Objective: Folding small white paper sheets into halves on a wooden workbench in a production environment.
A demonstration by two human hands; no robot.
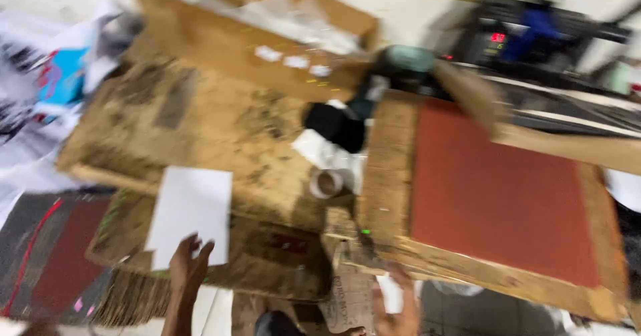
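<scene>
My left hand is open on the white rectangular paper sheet atop the stained cardboard-covered table, right hand gripping the red-meshed wooden screen frame's near edge; I'd press the sheet flat, keep the frame level.

rough wooden frame, white paper sheet

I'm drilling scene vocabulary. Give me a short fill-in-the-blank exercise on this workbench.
1. The left hand touches a sheet of paper coloured ____.
2. The wooden frame surrounds a panel coloured ____.
3. The tape roll lies to the ____ of the frame.

Missing words: white; red; left
</scene>
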